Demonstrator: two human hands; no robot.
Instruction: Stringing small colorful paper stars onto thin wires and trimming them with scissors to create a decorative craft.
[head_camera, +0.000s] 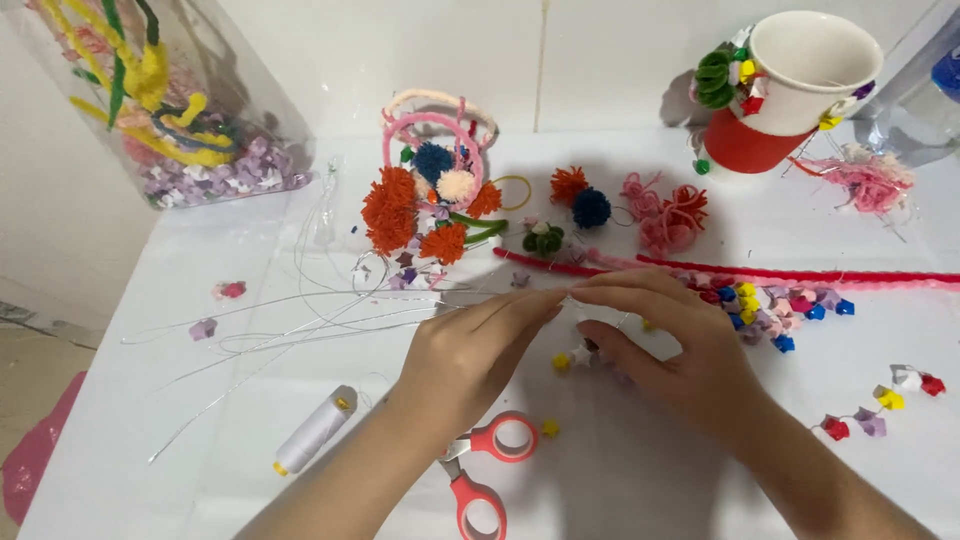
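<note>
The white tabletop carries pompom flowers beyond the fingers and scissors below the left hand. Both hands meet over it, left hand and right hand each pinching a thin wire that trails away to the left of the fingers. It looks light, springy and easily kinked; best gripped close to the working end. Small paper stars lie just under the fingertips, likely crushable.

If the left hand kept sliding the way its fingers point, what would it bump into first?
The left hand points right and slightly up, fingertips almost touching the right hand. It would probably meet the right hand's fingers first, though depth is hard to judge.
</note>
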